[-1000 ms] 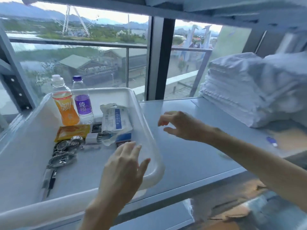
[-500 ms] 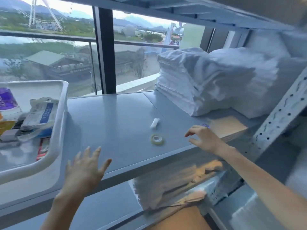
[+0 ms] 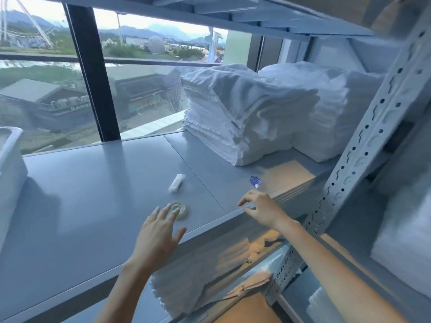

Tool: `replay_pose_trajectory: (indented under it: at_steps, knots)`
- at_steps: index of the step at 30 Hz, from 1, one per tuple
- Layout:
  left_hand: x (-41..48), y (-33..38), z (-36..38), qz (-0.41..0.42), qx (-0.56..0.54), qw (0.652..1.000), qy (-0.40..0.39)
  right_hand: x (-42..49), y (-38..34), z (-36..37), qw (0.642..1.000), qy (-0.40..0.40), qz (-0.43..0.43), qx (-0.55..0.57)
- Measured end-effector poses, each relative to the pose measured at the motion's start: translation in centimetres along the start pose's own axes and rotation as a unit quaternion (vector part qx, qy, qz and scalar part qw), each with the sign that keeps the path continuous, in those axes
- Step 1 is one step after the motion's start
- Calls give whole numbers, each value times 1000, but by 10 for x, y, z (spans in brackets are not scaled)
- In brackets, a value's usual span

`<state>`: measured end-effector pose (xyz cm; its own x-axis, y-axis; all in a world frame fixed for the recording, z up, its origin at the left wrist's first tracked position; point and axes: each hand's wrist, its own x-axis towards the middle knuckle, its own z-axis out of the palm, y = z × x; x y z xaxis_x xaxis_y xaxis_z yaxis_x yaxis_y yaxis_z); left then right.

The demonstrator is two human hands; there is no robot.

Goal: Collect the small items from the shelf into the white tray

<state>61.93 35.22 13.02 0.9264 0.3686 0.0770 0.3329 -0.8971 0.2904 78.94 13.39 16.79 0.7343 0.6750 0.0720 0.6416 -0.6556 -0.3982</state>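
Observation:
Three small items lie on the grey shelf (image 3: pixel 98 194). A clear tape roll (image 3: pixel 180 209) sits near the front edge, and the spread fingertips of my left hand (image 3: pixel 158 236) reach its near side. A small white tube (image 3: pixel 176 182) lies just behind the roll. A blue and white correction-tape piece (image 3: pixel 255 181) lies further right. My right hand (image 3: pixel 261 208) hovers at the shelf's front edge just in front of that blue piece, fingers loosely bent and holding nothing. Only a corner of the white tray (image 3: pixel 10 164) shows at the far left.
Two stacks of folded white towels (image 3: pixel 238 113) fill the back right of the shelf, beside a brown cardboard sheet (image 3: pixel 286 178). A perforated metal upright (image 3: pixel 363 145) stands on the right. More towels and cardboard lie on the lower shelf (image 3: pixel 210 283). A window is behind.
The view swung right, so the tray slid to the left edge. My left hand left the tray and reached the tape roll. My right hand moved toward the blue piece.

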Motion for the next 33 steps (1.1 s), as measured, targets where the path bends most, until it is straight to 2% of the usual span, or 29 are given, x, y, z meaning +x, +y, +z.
replay_pose_trajectory:
  at_steps: [11, 23, 28, 33]
  knots:
    - [98, 22, 59, 47, -1, 997, -66, 77, 73, -4, 998, 13, 60, 4]
    - [152, 36, 80, 103, 3, 995, 0, 141, 144, -30, 991, 64, 117, -24]
    - [155, 44, 81, 115, -5, 993, 24, 157, 174, -35, 987, 51, 148, -41]
    - [155, 61, 78, 103, -28, 993, 54, 170, 189, -32, 991, -8, 127, -49]
